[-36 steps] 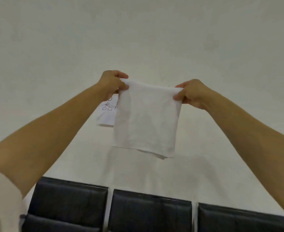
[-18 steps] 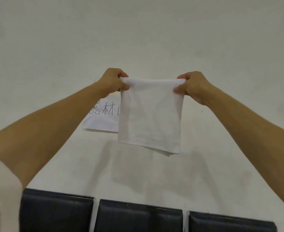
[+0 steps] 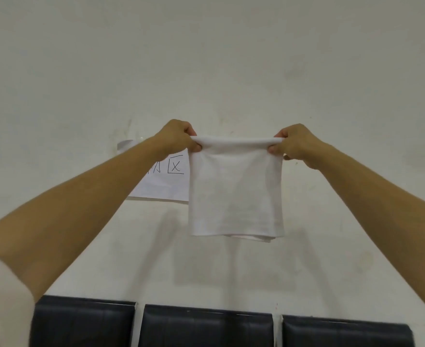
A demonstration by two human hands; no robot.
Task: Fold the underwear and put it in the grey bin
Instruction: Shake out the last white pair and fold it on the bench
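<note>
A: What changed?

B: The white underwear (image 3: 235,189) has been raised and squared — its top edge is now rolled taut between the left hand (image 3: 177,139) and right hand (image 3: 295,144), each grip pinching one upper corner. It hangs in mid-air before the wall. Folding appears partly done.

A: Count?

B: One garment, two hands, one paper sign (image 3: 165,180), three black chair backs (image 3: 206,326). No grey bin in view.

Handwritten black characters on a white paper sheet (image 3: 161,181) taped to the wall (image 3: 206,58). Only "区" readable; the rest hidden behind the left forearm (image 3: 101,196).
</note>
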